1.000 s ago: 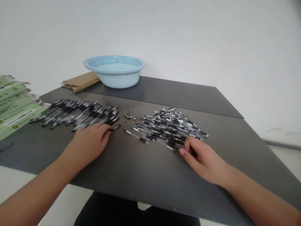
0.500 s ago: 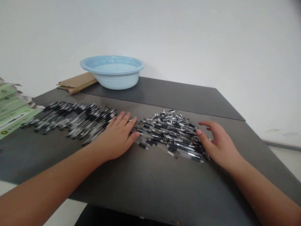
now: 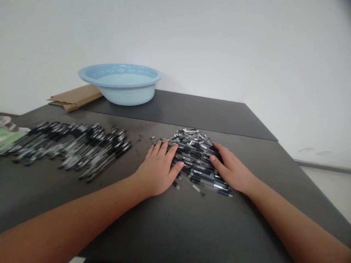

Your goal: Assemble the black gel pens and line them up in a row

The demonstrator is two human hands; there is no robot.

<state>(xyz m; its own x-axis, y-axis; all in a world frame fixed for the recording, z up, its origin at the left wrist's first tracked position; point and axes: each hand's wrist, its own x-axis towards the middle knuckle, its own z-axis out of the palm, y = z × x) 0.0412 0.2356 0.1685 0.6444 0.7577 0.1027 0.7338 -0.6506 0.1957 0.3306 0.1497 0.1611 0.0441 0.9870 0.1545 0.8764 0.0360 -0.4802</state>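
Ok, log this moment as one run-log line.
left hand: open | right hand: open | pen pile: between hands, touching both | blue basin: farther back

Workroom of some kind: plain pale wall (image 3: 208,54), dark worktable (image 3: 175,226), loose pens heaped (image 3: 196,157)

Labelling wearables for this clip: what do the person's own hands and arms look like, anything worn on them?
Left hand and right hand are bare: no gloves, no rings visible. Left forearm and right forearm show no sleeves, watch or bracelet. No cables or attached markers seen. Upper arms are out of frame.
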